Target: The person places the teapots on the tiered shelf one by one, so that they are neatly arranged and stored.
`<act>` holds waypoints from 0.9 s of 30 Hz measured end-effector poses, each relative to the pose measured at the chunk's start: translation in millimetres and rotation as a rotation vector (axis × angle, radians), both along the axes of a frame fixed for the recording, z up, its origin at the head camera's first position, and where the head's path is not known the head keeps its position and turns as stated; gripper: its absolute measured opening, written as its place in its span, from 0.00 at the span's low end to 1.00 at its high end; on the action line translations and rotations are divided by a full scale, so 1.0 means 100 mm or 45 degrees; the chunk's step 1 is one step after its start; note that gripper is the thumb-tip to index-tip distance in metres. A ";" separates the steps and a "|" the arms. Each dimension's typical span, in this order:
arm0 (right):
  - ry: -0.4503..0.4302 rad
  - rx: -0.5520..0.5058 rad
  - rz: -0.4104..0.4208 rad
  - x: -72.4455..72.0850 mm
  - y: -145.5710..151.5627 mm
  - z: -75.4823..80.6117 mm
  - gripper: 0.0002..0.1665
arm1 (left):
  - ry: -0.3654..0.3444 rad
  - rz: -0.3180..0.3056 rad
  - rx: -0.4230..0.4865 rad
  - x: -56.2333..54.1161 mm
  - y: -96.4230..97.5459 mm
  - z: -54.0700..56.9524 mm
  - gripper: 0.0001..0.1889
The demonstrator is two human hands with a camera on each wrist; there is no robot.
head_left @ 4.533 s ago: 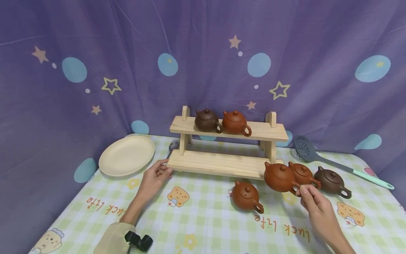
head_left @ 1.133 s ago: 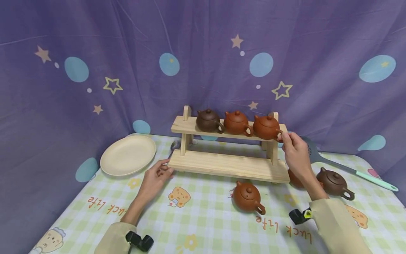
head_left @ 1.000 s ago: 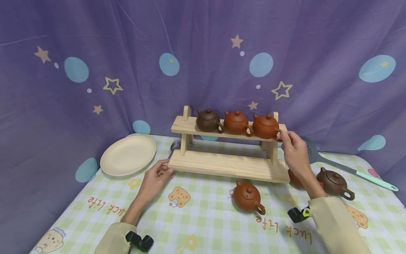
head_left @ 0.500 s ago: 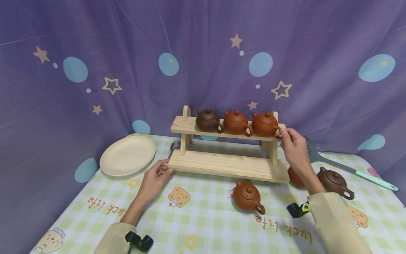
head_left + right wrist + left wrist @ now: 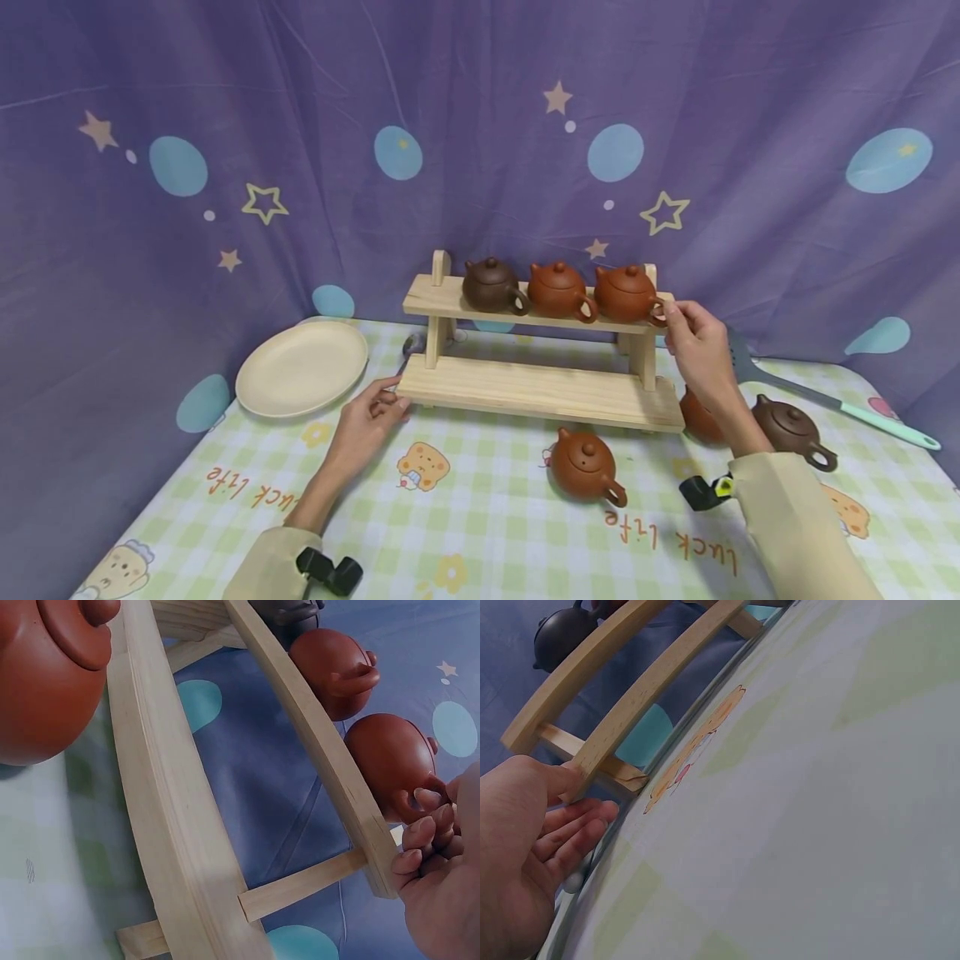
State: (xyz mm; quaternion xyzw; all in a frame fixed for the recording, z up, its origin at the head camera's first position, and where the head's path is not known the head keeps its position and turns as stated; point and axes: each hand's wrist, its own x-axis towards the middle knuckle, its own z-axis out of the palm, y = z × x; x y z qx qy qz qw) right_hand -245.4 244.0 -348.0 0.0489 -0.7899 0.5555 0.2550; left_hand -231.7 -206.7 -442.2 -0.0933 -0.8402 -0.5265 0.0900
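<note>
A two-tier wooden rack stands mid-table. Along its upper tier sit a dark brown teapot, a reddish-brown teapot and, at the right end, another reddish-brown teapot. My right hand pinches that last pot's handle; in the right wrist view its fingertips are right at the handle loop. My left hand grips the lower tier's left end, its thumb against the board and the other fingers beneath. One more reddish-brown teapot stands on the cloth before the rack.
Right of the rack are a reddish-brown teapot, partly behind my right wrist, and a dark brown teapot. Behind them lies a slotted turner with a mint handle. A cream plate lies at the left. A purple curtain hangs behind.
My right hand has carried a reddish-brown teapot from low at the right up onto the upper tier, then eased it slightly back and left. My left hand has stayed on the rack.
</note>
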 end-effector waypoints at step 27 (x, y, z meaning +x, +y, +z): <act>-0.033 0.114 0.121 0.53 0.24 -0.43 0.18 | 0.015 -0.009 0.002 -0.02 -0.01 -0.01 0.24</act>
